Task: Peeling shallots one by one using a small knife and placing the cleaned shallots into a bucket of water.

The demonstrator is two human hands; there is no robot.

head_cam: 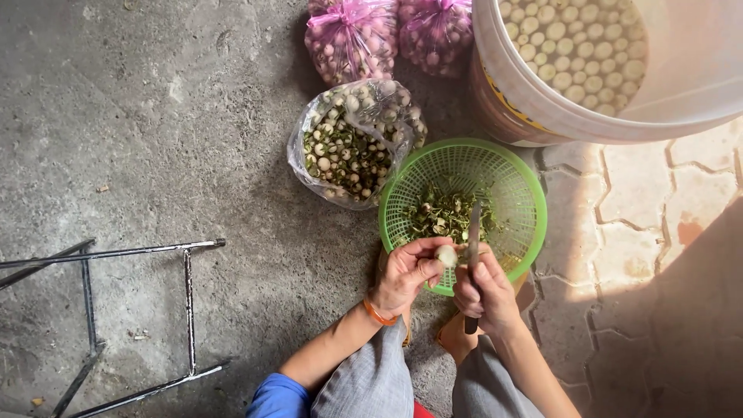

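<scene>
Crouching over a green basket (520, 186) of trimmings, the person pinches a small pale bulb (446, 255) in the left hand (406, 275), fingers curled tight around it. The right hand (486, 292) grips a knife (473, 255), blade up against the bulb. Just beyond sit an open clear bag (309, 139) of unpeeled bulbs, two pink bags (352, 35), and a white bucket (534, 101) of peeled ones, on the concrete floor (155, 116).

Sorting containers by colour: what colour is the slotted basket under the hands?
Bright green basket, seen clearly in the head view.
</scene>
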